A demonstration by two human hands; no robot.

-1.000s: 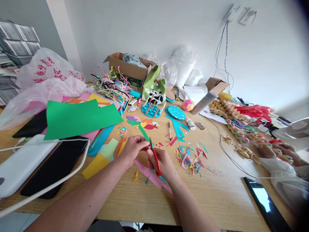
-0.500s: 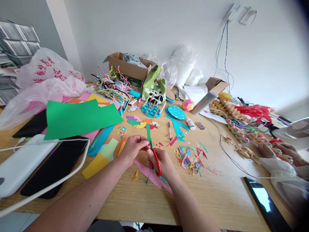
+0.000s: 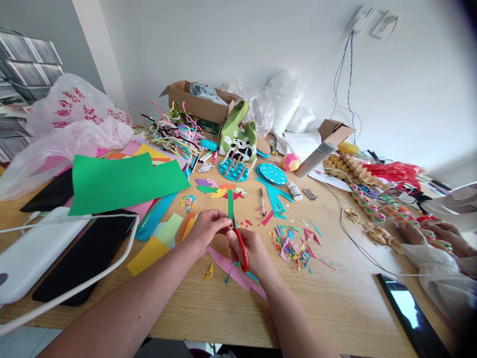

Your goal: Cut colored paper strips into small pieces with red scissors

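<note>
My left hand (image 3: 209, 229) pinches the lower end of a narrow green paper strip (image 3: 230, 203), which stands up from the fingertips. Wrapped in my right hand (image 3: 253, 248) are red-handled scissors (image 3: 243, 251), their blades pointing up at the strip's lower part. Whether the blades meet the paper cannot be made out. Beneath the hands lies a pink paper strip (image 3: 238, 276), with a small yellow paper scrap (image 3: 209, 271) beside it. Colourful paper fish (image 3: 207, 189) lie just beyond the strip, and red paper dots (image 3: 244, 223) show behind the scissors.
Paper scraps (image 3: 292, 246) are heaped right of my hands. Green sheets (image 3: 122, 181), a white power bank (image 3: 40, 253) and a cable occupy the left. A phone (image 3: 410, 313) lies at the right edge, near another person's hands (image 3: 441, 233). A bottle (image 3: 316, 158) stands farther back.
The green strip's top has shifted very slightly to the right. Both hands and the scissors hold almost the same place.
</note>
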